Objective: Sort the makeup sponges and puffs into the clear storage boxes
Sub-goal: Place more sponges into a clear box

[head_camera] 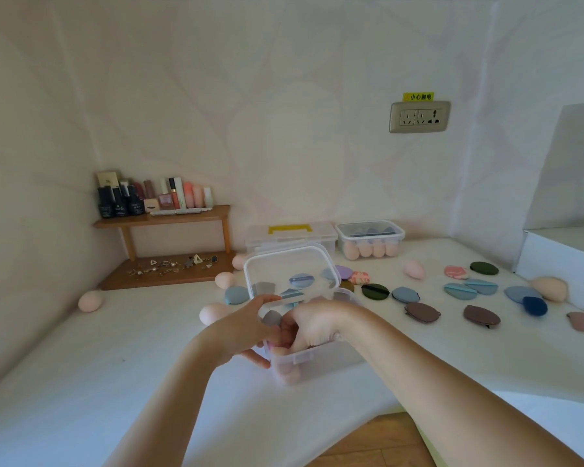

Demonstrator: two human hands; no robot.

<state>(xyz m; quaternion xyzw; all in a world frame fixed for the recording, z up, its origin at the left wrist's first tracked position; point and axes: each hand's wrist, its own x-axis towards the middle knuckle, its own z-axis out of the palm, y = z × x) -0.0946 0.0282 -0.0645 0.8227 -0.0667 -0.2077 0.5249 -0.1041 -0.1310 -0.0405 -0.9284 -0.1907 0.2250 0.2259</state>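
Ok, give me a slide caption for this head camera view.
Both hands work at an open clear box amid scattered puffs.

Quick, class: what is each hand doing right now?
Left hand: gripping the lid and box.
Right hand: fingers curled at the box rim; contents cannot be told.

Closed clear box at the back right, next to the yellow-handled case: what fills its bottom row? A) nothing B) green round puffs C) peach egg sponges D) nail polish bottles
C: through the wall of the closed clear box, a row of peach egg sponges lines the bottom, with bluish pieces above.
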